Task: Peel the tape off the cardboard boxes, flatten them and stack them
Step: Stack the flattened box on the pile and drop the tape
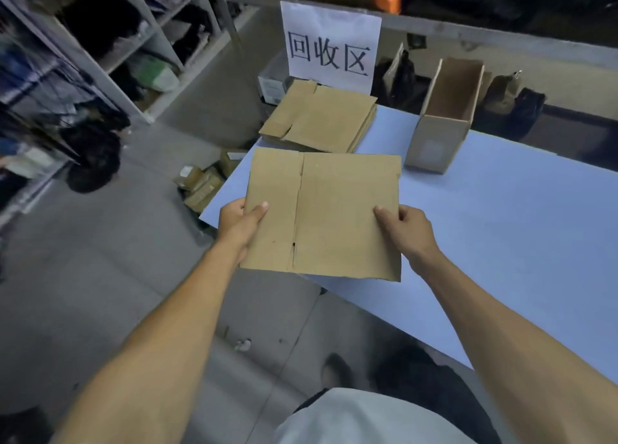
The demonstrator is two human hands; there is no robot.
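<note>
The left hand [239,221] and right hand [406,228] pinch the side edges of a flattened box [334,209] held level over the blue table's [501,226] corner. Best to square it over the stack [321,121] beyond, lowering evenly. An open box [444,116] waits farther right.
</note>
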